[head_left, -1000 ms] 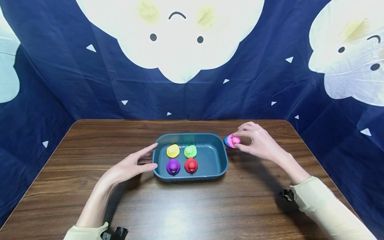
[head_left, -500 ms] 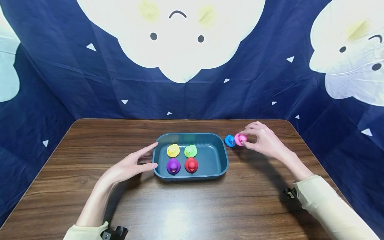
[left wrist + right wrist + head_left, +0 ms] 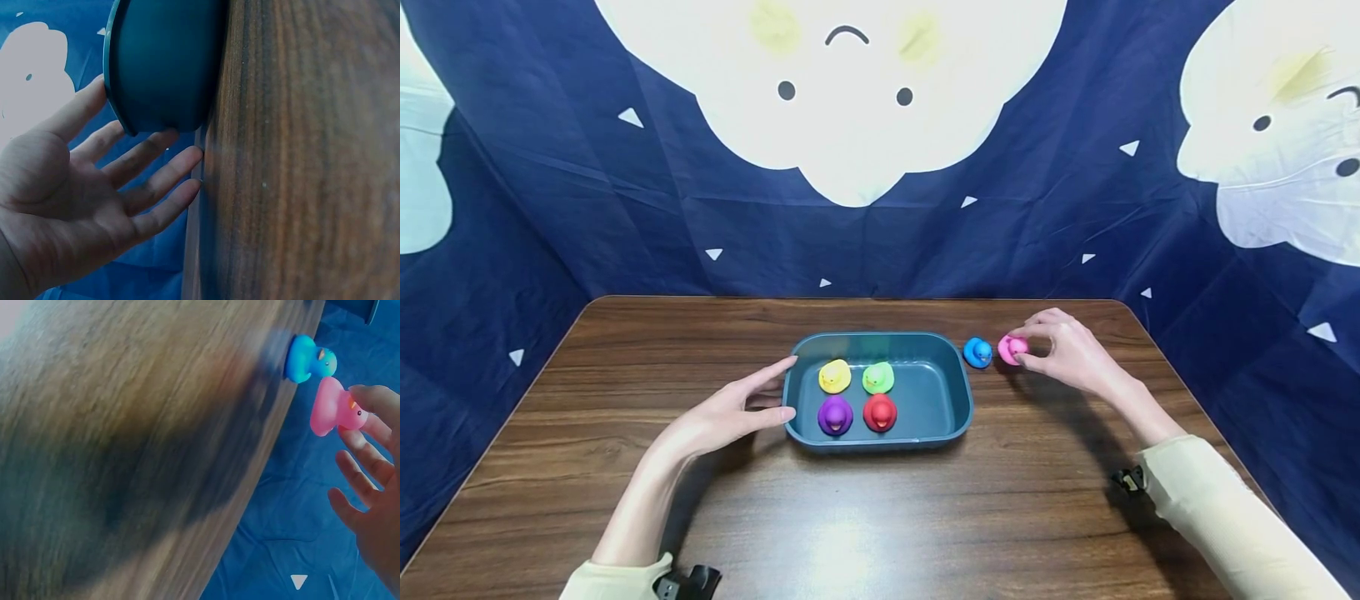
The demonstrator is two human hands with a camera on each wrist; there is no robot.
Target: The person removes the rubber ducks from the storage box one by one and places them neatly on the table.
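Observation:
My right hand (image 3: 1070, 357) pinches a pink rubber duck (image 3: 1009, 349) between thumb and fingers, to the right of the container. In the right wrist view the pink duck (image 3: 329, 407) is tilted, with the thumb and a finger at its head. Just left of it a blue rubber duck (image 3: 977, 353) sits on the table. My left hand (image 3: 718, 421) touches the left end of a dark teal container (image 3: 928, 408), fingers spread and extended; the left wrist view shows fingertips at its rim and outer wall (image 3: 165, 62). Inside are yellow (image 3: 834, 377), green (image 3: 877, 378), purple (image 3: 835, 415) and red (image 3: 880, 413) rubber ducks.
A brown wood-grain table (image 3: 880, 517) lies under everything, its back edge near the container. Behind and at both sides hangs a dark blue cloth (image 3: 662, 208) with white cloud faces.
My right hand has moved right with the pink duck, which earlier overlapped the blue duck and now stands apart from it. My left hand and the container have stayed in place.

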